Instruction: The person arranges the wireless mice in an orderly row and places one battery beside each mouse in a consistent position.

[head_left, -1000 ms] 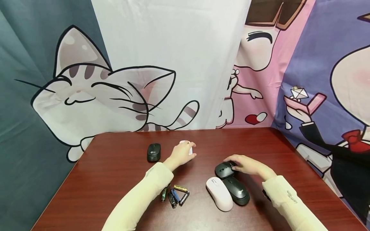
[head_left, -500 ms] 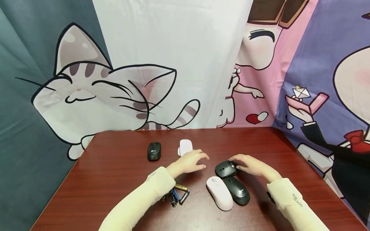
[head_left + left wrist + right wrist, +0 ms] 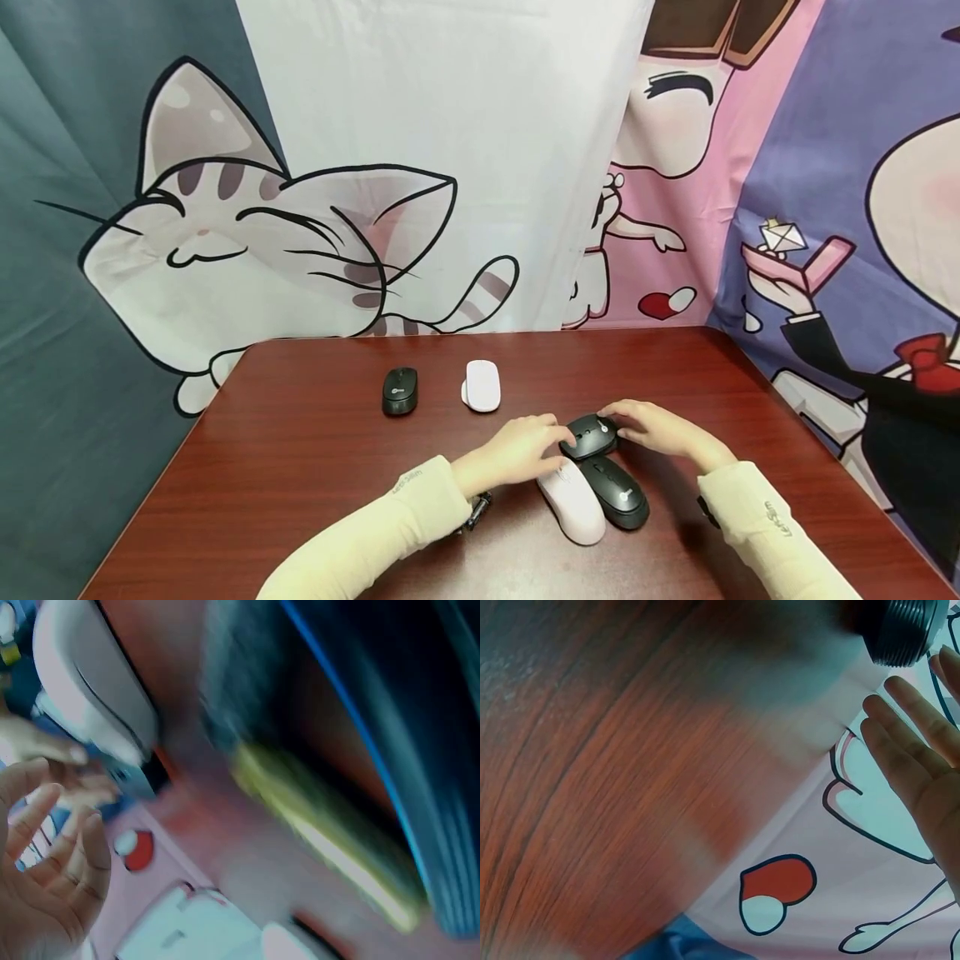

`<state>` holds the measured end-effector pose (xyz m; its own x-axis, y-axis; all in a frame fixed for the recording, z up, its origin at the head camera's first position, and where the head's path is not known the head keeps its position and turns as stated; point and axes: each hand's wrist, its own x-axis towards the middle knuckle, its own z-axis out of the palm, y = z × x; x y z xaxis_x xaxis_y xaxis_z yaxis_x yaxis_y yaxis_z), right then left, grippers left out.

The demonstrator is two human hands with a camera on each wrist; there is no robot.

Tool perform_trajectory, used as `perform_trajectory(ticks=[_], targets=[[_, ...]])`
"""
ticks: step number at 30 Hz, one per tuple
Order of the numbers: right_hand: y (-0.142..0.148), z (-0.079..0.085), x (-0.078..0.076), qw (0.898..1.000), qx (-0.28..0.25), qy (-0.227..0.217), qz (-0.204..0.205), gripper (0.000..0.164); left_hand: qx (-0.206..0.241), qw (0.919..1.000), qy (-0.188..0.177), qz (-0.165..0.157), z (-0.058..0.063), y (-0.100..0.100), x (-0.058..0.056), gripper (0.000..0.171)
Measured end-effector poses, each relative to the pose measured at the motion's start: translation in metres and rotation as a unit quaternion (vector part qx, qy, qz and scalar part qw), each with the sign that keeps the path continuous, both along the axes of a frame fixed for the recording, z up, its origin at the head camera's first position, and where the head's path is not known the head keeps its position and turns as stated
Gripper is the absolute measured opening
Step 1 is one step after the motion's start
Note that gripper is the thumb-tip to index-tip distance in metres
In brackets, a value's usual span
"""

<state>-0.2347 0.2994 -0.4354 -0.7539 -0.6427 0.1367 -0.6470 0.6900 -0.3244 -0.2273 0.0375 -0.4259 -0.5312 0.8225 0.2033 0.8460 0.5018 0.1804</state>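
In the head view, three mice sit together right of the table's middle: a black mouse (image 3: 591, 437) at the back, a larger black mouse (image 3: 615, 493) and a white mouse (image 3: 576, 508) in front. My left hand (image 3: 513, 454) reaches over from the left, its fingertips at the back mouse's left edge and its thumb over the white mouse's front end. On the other side my right hand (image 3: 660, 432) lies with fingertips at that back mouse's right edge. Relaxed, spread fingers show on the left hand (image 3: 52, 877) in its wrist view; the right hand's fingers (image 3: 904, 739) are nearly straight.
Farther back stand a small black mouse (image 3: 400, 392) and a white mouse (image 3: 482, 387) with a white piece at its left edge. Several batteries (image 3: 477, 510) lie mostly under my left sleeve; a yellow one (image 3: 330, 832) shows in the left wrist view. A printed curtain (image 3: 450, 100) hangs behind the table.
My left hand has left the white mouse at the back and come right and nearer, to the grouped mice. My right hand has shifted slightly right, off the back black mouse's top.
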Motion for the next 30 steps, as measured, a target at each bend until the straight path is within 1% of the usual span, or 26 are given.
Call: perform_trajectory(ticks=[2,4,6,8,11,15,19,23,26,30], targets=[[-0.001,0.0,0.0,1.0,0.0,0.005,0.005,0.032,-0.008,0.9999,0.009,0.006,-0.001,0.005,0.011,0.024],[-0.003,0.0,0.0,1.0,0.0,0.013,0.013,0.032,-0.027,0.9995,0.015,0.011,-0.001,0.009,0.022,0.025],[-0.004,0.001,0.001,1.0,0.001,0.014,0.019,0.033,-0.059,0.9978,0.016,0.024,-0.002,0.013,0.031,0.03],[-0.005,0.001,0.0,1.0,0.002,0.015,0.02,0.035,-0.089,0.9954,0.009,0.035,-0.004,0.016,0.039,0.037],[-0.007,0.001,-0.001,1.0,-0.001,0.015,0.027,0.038,-0.115,0.9923,-0.003,0.047,-0.007,0.018,0.046,0.047],[-0.01,-0.001,-0.002,0.999,-0.003,0.012,0.034,0.044,-0.11,0.9923,-0.015,0.054,-0.009,0.02,0.049,0.051],[-0.015,-0.002,-0.002,0.999,-0.001,-0.003,0.035,0.046,-0.109,0.9921,-0.026,0.056,-0.008,0.021,0.05,0.047],[-0.018,-0.003,-0.002,0.999,0.001,-0.009,0.046,0.046,-0.116,0.9913,-0.037,0.05,-0.007,0.02,0.049,0.044],[-0.019,-0.003,-0.002,0.999,0.0,-0.004,0.049,0.045,-0.121,0.991,-0.046,0.034,-0.005,0.018,0.046,0.043],[-0.019,-0.003,-0.003,0.999,0.0,0.007,0.052,0.044,-0.128,0.9896,-0.065,-0.007,0.0,0.012,0.039,0.043]])
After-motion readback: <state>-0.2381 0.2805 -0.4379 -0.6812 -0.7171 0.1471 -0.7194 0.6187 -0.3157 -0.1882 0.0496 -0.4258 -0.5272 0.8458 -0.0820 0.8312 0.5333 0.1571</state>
